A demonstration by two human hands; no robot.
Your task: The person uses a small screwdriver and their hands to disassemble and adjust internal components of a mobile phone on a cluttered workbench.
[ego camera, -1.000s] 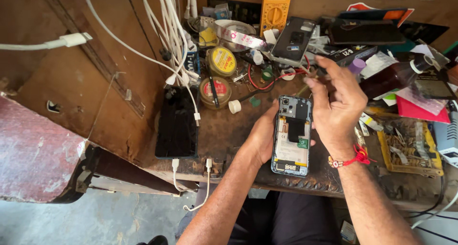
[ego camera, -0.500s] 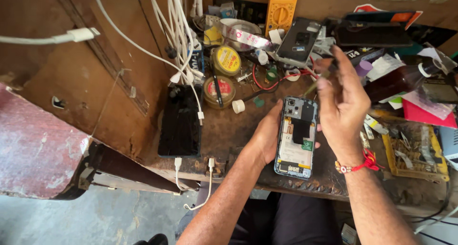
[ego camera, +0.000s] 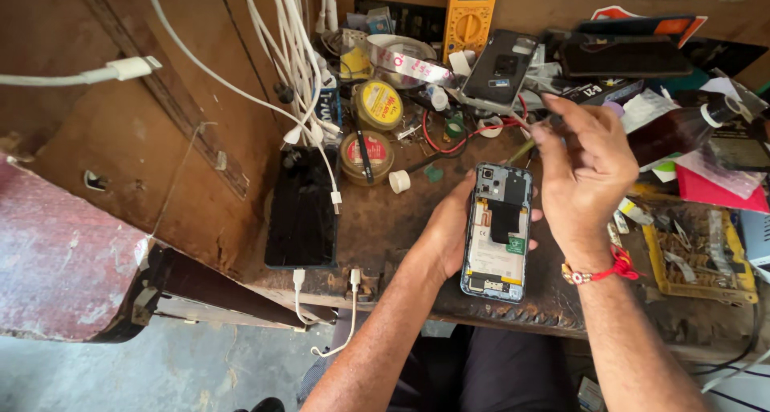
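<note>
A worn, scratched wooden workbench (ego camera: 385, 219) stood above a grey concrete floor, its back edge crowded with white charging cables (ego camera: 301, 67), round tins, a yellow multimeter (ego camera: 469, 11) and a black phone lying face down, while a dark glass screen panel (ego camera: 303, 207) lay flat near the front edge. The left hand (ego camera: 449, 231) cupped an opened smartphone (ego camera: 497, 231) from the side at the front edge, its back cover off and its battery and circuit boards showing. The right hand (ego camera: 585, 179), a red thread at its wrist, was closed narrowly around a thin screwdriver (ego camera: 523, 149) just above the phone's top end.
</note>
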